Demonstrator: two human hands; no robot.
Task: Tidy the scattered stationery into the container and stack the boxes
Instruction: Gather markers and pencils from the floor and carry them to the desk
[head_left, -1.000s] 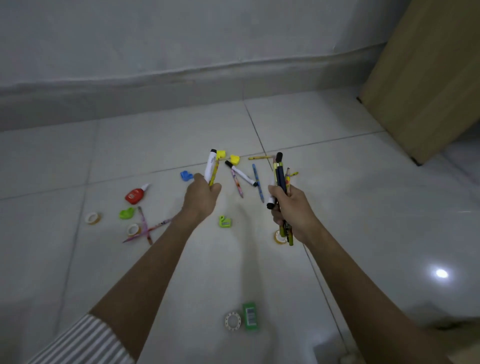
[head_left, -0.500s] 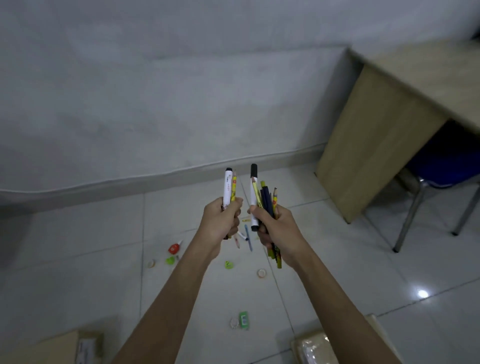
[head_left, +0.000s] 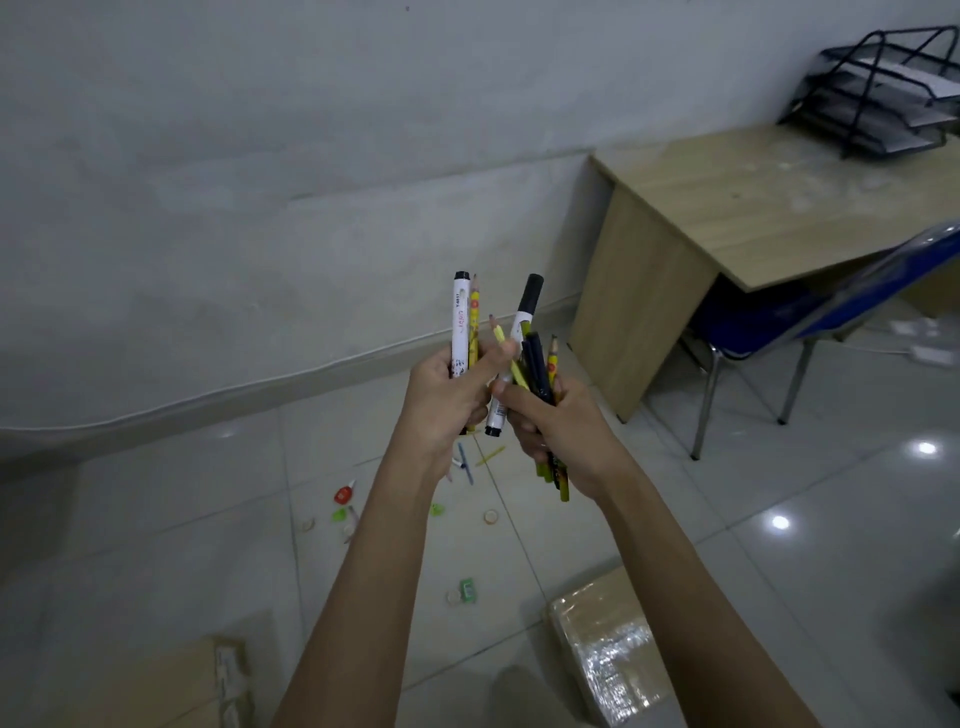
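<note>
Two hands are raised close together in front of the person, seen from the head camera. The left hand (head_left: 441, 400) curls its fingers round a white marker (head_left: 460, 322) and a yellow pencil (head_left: 474, 322), both upright, while its thumb stretches across to touch what the other hand holds. The right hand (head_left: 556, 421) grips a bundle of pens and pencils (head_left: 537, 364). The bundle includes a black-capped marker (head_left: 522, 322), dark pens and a pale yellow pencil, all fanned out, their lower ends sticking out below the fist.

Down on the tiled floor (head_left: 156, 519), beyond the hands, more stationery lies scattered: a red glue bottle (head_left: 343, 493), a blue pen (head_left: 466, 467), a tape roll (head_left: 491, 516) and a few small green bits. Nearer the person lies a green block (head_left: 467, 591) beside a pale ring.

One cardboard box (head_left: 156, 680) sits at the lower left. A tape-wrapped box (head_left: 608, 660) sits at the lower right, well apart from it. On the right stands a wooden desk (head_left: 753, 208) with a black wire tray (head_left: 878, 98) on it and a blue chair (head_left: 831, 306) pushed partly under.
</note>
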